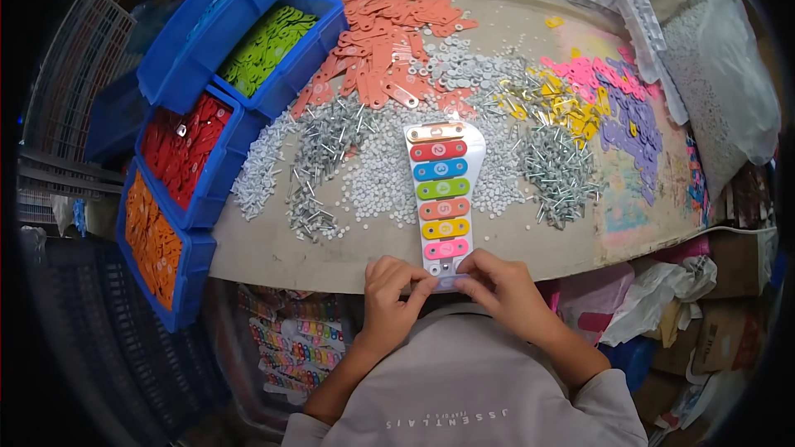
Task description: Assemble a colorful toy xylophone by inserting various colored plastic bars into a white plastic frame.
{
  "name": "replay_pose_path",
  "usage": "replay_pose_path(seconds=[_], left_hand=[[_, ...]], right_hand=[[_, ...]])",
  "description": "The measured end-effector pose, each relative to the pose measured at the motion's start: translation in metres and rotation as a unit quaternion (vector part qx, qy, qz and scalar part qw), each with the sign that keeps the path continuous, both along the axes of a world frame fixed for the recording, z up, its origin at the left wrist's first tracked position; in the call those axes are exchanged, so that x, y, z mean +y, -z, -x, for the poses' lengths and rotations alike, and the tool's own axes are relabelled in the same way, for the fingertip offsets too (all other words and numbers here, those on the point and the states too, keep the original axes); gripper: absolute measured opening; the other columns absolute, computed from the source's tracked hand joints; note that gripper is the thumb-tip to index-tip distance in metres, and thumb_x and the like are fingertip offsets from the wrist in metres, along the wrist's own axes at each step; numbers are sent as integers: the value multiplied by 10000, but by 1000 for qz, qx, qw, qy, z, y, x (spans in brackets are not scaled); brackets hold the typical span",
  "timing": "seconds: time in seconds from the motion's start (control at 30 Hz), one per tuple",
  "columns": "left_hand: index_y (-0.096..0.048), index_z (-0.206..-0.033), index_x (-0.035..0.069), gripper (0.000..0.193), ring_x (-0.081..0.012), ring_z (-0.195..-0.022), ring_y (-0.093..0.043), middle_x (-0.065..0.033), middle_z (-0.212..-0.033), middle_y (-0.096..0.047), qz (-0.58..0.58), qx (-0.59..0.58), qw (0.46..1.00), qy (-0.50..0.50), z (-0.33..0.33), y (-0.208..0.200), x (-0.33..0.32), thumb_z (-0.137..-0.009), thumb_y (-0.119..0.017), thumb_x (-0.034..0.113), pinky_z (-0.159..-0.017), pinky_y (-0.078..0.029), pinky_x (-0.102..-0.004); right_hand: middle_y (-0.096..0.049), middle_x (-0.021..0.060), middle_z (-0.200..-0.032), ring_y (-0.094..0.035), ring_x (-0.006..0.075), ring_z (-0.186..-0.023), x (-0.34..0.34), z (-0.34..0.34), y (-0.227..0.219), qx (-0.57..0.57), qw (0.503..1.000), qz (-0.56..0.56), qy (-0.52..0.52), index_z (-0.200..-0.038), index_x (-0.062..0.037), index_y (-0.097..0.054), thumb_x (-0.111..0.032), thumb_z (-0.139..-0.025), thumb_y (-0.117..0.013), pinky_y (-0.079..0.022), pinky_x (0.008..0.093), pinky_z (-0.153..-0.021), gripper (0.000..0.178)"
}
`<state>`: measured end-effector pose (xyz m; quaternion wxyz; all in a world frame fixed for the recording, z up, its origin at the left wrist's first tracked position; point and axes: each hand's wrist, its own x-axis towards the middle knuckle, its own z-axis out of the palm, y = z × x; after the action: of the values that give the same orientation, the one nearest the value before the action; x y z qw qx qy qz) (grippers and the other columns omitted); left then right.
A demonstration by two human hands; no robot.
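A toy xylophone [444, 190] with a white base lies on the table in front of me, its narrow end toward me. Several coloured bars cross it, from an orange one at the far end to a pink bar [445, 249] near me. At the near end, a pale purple bar [447, 284] spans between my fingertips, partly hidden by them. My left hand [396, 291] pinches its left end with thumb and fingers. On the other side, my right hand [507, 290] closes on the right end. Both hands rest at the table's front edge.
Blue bins [207, 199] on the left hold green, red and orange bars. Salmon bars [377, 50], white caps [377, 174], metal pins [556, 170], yellow bars [571, 108], pink bars [600, 74] and purple bars [633, 136] lie heaped across the table. A filled plastic bag [720, 74] stands right.
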<state>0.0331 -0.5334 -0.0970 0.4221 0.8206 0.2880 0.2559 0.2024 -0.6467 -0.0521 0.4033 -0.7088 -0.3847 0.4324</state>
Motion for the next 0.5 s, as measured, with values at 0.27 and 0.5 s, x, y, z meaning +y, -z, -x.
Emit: replay_pose_path(seconds=[0.27,0.5], left_hand=[[-625,-792,68,159,-241,-757,-526,-36,-720,-580,-57,33,997,-39,-12,11,3,-808,-778,106,-766,-363,-368],[-613,-879,69,195,-225,-767,-534,-31,-775,-603,-37,49,997,-56,-16,6,1,-812,-792,108,-763,-376,-367]], right_hand=[[-631,96,-729,-575,132,-616,7,-4,6,-71,997,-4,22,-964,24,-586,-42,-944,-659,-478,301,-592,101],[-629,70,-710,-569,98,-615,3,-7,15,-51,997,13,56,-924,19,-576,-74,-945,-681,-458,259,-574,142]])
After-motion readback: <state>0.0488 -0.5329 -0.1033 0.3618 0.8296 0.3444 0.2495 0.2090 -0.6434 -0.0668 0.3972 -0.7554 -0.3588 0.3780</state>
